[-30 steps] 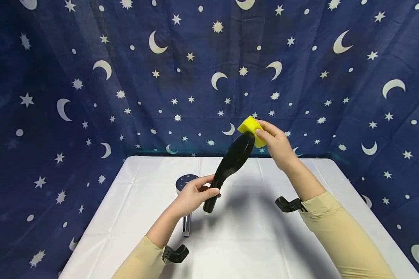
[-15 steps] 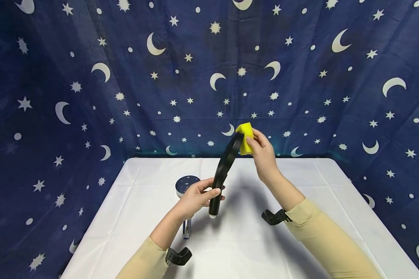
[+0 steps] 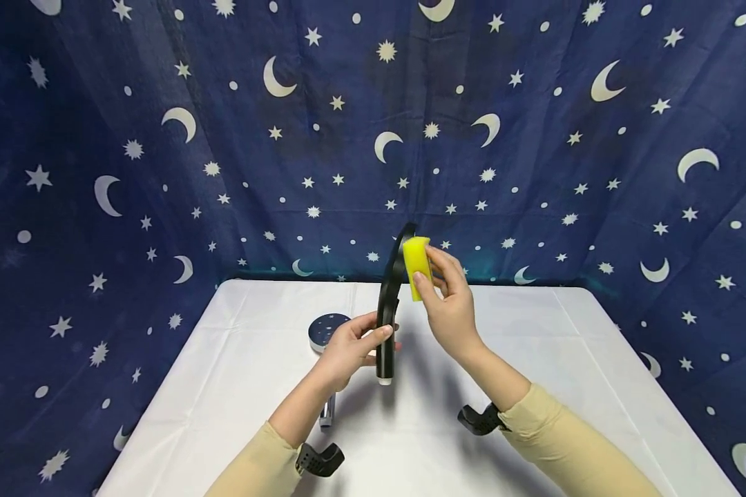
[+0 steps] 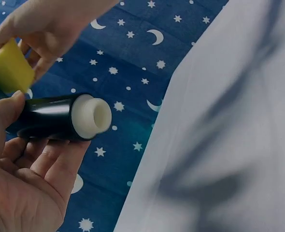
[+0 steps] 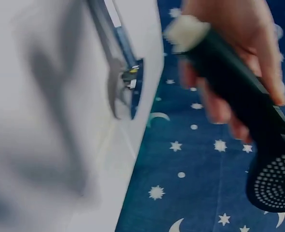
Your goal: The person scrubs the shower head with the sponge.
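Note:
A black handheld shower head [image 3: 388, 297] stands nearly upright above the table, gripped round its handle by my left hand [image 3: 351, 348]. Its white threaded end [image 4: 95, 117] points towards the camera in the left wrist view. In the right wrist view its nozzle face [image 5: 277, 186] shows pale dots. Between thumb and fingers my right hand [image 3: 454, 314] pinches a yellow sponge [image 3: 417, 268], at the side of the shower head's upper part. Whether sponge and head touch is hard to tell. The sponge covers part of the head.
A chrome shower head [image 3: 327, 330] with a dark round face lies on the white-covered table [image 3: 503, 338], partly behind the left hand. A dark blue curtain [image 3: 323, 152] with moons and stars hangs behind and at both sides.
My right hand has moved left and down with the sponge, from the top of the black shower head to its side. The left hand has turned the shower head more upright and edge-on.

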Available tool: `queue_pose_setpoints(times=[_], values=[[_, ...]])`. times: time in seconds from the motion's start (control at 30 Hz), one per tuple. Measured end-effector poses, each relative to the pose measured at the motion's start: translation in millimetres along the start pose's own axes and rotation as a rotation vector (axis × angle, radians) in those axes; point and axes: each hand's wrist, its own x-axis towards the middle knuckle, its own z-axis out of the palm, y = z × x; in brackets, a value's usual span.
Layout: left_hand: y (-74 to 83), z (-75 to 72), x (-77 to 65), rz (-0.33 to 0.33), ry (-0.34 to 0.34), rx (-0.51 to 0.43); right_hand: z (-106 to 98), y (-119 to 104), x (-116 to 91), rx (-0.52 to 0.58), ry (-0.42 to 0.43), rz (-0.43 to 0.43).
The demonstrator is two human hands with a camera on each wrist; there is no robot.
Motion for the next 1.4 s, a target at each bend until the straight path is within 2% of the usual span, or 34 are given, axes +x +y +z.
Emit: queue_pose_setpoints(times=[0.13, 0.23, 0.33, 0.47, 0.5, 0.57, 0.6, 0.67, 0.73, 0.8, 0.9, 0.97, 1.0, 1.07, 1.13, 1.27, 1.33, 1.4], values=[[5.1, -2.0, 0.5, -0.022, 0.002, -0.038, 5, 10, -18, -0.092, -0.097, -0.029], [8.5, -4.2, 0.2, -0.043, -0.01, -0.071, 2, 21, -27, -0.208, -0.177, -0.115], [9.8, -5.5, -3.0, -0.079, -0.036, -0.118, -6, 31, -20, -0.349, -0.237, -0.311], [10.0, -5.0, -6.5, -0.108, -0.087, -0.194, -19, 42, 6, -0.51, -0.26, -0.638], [10.5, -4.7, -6.9, -0.113, -0.1, -0.208, -22, 44, 12, -0.537, -0.254, -0.699], [11.7, -3.5, -7.2, -0.118, -0.126, -0.246, -28, 48, 24, -0.569, -0.236, -0.759], [12.3, -3.0, -7.4, -0.124, -0.137, -0.262, -31, 49, 28, -0.577, -0.222, -0.759], [13.0, -2.3, -7.3, -0.133, -0.156, -0.293, -35, 51, 36, -0.601, -0.187, -0.702], [13.0, -1.9, -7.5, -0.136, -0.166, -0.312, -37, 53, 42, -0.607, -0.138, -0.566], [12.1, -2.0, -7.3, -0.143, -0.172, -0.33, -36, 52, 44, -0.579, -0.098, -0.383], [9.9, -2.2, -7.6, -0.162, -0.172, -0.348, -28, 46, 42, -0.441, -0.047, -0.117], [8.5, -2.5, -7.5, -0.173, -0.171, -0.357, -18, 37, 37, -0.331, -0.033, -0.015], [8.3, -2.5, -7.8, -0.174, -0.168, -0.358, -13, 33, 35, -0.289, -0.033, 0.003], [8.5, -2.6, -8.7, -0.175, -0.16, -0.363, -3, 23, 27, -0.235, -0.038, -0.002], [9.3, -2.9, -9.2, -0.17, -0.158, -0.373, 6, 14, 20, -0.24, -0.062, -0.057], [9.7, -4.4, -10.9, -0.176, -0.168, -0.401, 8, 8, 17, -0.341, -0.117, -0.252], [8.5, -5.4, -12.2, -0.184, -0.184, -0.407, 2, 11, 24, -0.403, -0.109, -0.334], [6.5, -6.0, -13.5, -0.19, -0.201, -0.403, -6, 18, 35, -0.454, -0.065, -0.362]])
